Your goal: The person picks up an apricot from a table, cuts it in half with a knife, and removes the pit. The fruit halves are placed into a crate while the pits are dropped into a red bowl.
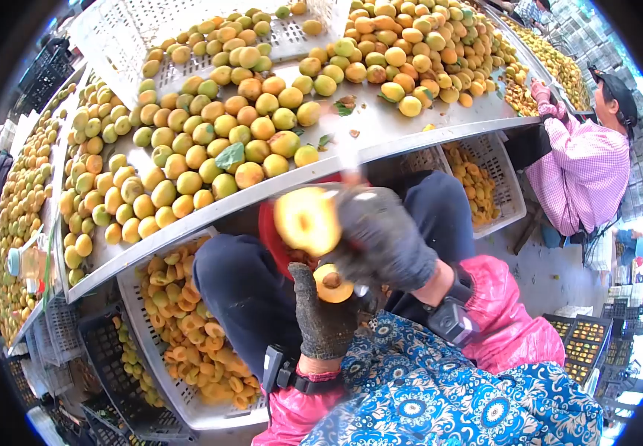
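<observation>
My right hand (384, 238), in a dark glove and blurred by motion, holds a yellow apricot half (308, 221) with its hollow cut face showing. A blurred, pale blade-like object rises above this hand. Lower and to the left, my left hand (325, 316), also gloved, grips another apricot half (334, 284) with the brown pit in it. Both hands are over my lap, close together. Behind them a red container (275, 236) shows in part between my knees.
Whole apricots (217, 141) cover the metal table (381, 145), which has a raised edge. A white crate (132, 297) of halved apricots stands at lower left, another (511, 178) under the table at right. A person in pink (585, 171) sits at the right.
</observation>
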Action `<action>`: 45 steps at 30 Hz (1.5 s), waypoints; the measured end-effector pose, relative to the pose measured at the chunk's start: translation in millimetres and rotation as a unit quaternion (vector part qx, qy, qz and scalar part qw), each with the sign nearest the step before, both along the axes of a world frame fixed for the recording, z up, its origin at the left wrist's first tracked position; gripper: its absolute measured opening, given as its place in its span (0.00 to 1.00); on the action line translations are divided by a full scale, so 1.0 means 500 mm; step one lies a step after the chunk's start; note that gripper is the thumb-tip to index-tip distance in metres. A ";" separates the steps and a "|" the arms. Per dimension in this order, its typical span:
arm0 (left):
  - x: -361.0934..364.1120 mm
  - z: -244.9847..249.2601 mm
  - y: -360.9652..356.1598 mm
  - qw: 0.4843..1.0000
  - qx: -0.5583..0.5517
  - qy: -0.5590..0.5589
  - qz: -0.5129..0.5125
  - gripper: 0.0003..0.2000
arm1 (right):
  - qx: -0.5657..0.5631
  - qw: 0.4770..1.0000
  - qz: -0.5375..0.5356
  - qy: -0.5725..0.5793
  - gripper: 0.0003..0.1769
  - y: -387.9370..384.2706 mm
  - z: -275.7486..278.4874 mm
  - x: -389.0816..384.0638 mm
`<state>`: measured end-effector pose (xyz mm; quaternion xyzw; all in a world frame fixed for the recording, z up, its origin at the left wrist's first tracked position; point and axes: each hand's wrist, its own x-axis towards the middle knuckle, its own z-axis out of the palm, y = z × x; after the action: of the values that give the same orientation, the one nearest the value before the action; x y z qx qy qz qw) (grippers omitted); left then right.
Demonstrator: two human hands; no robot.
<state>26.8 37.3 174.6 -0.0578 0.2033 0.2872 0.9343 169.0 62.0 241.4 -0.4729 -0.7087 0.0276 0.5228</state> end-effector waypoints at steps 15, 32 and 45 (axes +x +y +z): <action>-0.027 0.021 -0.023 0.996 0.063 0.041 -0.048 0.29 | -0.284 0.717 0.104 0.628 0.21 -0.023 0.032 -0.055; 0.063 -0.012 0.044 0.983 0.127 0.117 -0.059 0.23 | -0.332 0.384 0.285 0.813 0.18 0.006 -0.084 0.096; 0.104 0.005 0.120 0.582 0.602 0.546 -0.030 0.27 | -0.325 0.916 0.102 0.213 0.18 -0.012 -0.077 0.116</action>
<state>79.0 97.4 177.1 0.6915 0.4574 0.2931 0.4761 227.1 56.1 203.2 -0.5250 -0.5768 0.4098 0.4731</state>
